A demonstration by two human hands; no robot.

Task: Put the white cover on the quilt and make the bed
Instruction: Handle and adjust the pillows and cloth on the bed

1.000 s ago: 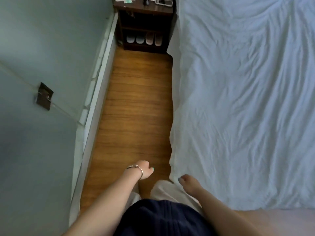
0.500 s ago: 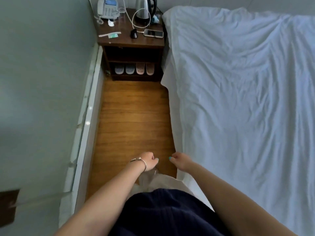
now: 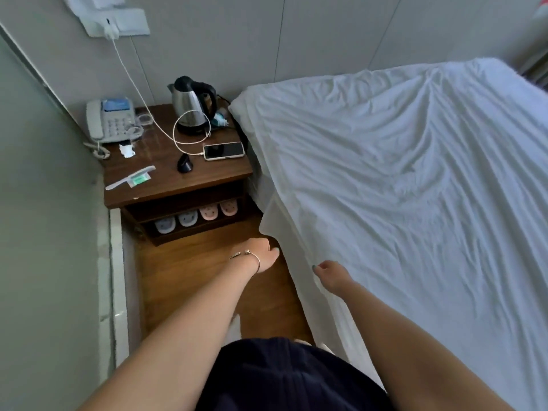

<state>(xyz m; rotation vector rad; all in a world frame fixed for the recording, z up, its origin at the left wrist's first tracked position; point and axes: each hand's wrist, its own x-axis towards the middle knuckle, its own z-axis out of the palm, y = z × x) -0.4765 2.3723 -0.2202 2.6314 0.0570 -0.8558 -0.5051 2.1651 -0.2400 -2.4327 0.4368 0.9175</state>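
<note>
You had the white cover (image 3: pixel 415 179) spread flat over the whole bed, its cloth rumpled with long creases fanning from the far end toward you. Its left edge hung over the side of the mattress, down toward the wooden floor, and bulged outward in a loose fold near the nightstand end. Whether the quilt lay inside it could not be told.

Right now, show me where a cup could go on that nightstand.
Free: front edge of the nightstand, between wrapped toothbrush and phone. Crowded: the back, with telephone, kettle and looping charger cable.
</note>
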